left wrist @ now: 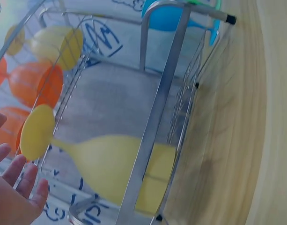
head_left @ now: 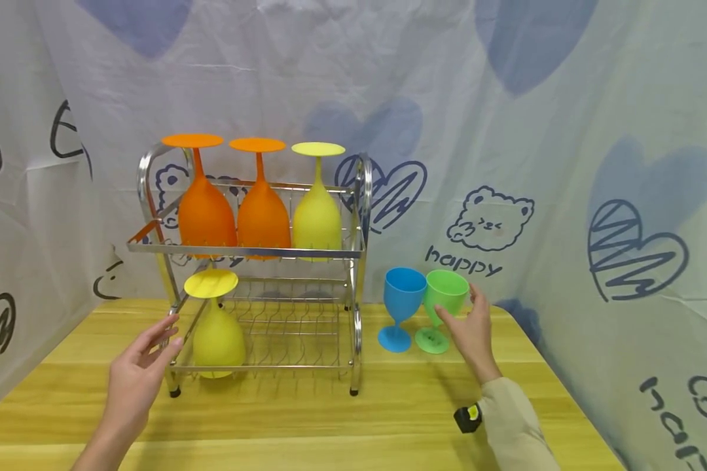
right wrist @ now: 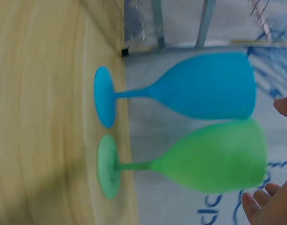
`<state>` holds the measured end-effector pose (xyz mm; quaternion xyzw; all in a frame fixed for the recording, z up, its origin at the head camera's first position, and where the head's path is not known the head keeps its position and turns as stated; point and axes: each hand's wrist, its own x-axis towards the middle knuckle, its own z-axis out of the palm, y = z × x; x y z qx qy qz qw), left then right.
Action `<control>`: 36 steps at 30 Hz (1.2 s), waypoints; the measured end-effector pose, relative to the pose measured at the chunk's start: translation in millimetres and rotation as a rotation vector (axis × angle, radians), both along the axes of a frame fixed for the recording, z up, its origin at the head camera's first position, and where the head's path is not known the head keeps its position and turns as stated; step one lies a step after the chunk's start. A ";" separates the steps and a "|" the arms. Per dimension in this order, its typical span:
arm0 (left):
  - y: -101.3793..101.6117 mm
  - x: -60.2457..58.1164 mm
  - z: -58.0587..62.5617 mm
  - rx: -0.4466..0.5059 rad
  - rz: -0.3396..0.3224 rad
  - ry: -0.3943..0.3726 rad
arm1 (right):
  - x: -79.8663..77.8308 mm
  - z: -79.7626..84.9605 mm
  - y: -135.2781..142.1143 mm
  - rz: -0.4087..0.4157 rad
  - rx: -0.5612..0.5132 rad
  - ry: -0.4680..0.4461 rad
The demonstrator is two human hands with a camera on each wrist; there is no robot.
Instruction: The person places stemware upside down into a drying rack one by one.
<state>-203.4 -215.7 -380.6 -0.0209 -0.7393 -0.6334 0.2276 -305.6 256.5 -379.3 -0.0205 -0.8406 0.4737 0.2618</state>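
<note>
Right fingers [head_left: 479, 302]: we spread them about the green cup [head_left: 446, 288], not gripping
Green cup: upright on the table [head_left: 271, 425], long axis vertical, just ahead-left of our right hand [head_left: 476, 333], the nearer one
Left hand [head_left: 134, 376]: loose, holding nothing, beside the rack [head_left: 357, 333]

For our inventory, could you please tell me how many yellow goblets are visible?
2: one yellow goblet inverted on the upper rack tier, at right; another on the lower tier, at left.
</note>
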 end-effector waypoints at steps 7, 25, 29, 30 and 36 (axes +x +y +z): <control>15.3 1.4 0.3 -0.085 -0.071 0.012 | -22.9 -11.8 10.7 0.025 -0.133 -0.169; 36.0 7.2 -1.8 -0.124 -0.245 0.089 | -41.8 -30.9 12.9 0.115 -0.265 -0.184; 39.6 7.6 -2.0 -0.136 -0.252 0.106 | -39.5 -33.6 14.3 0.089 -0.267 -0.198; 40.3 7.6 -2.1 -0.137 -0.254 0.111 | -38.6 -34.4 15.2 0.084 -0.266 -0.199; 41.3 7.6 -3.4 -0.134 -0.266 0.141 | -28.3 -38.2 22.5 0.073 -0.248 -0.182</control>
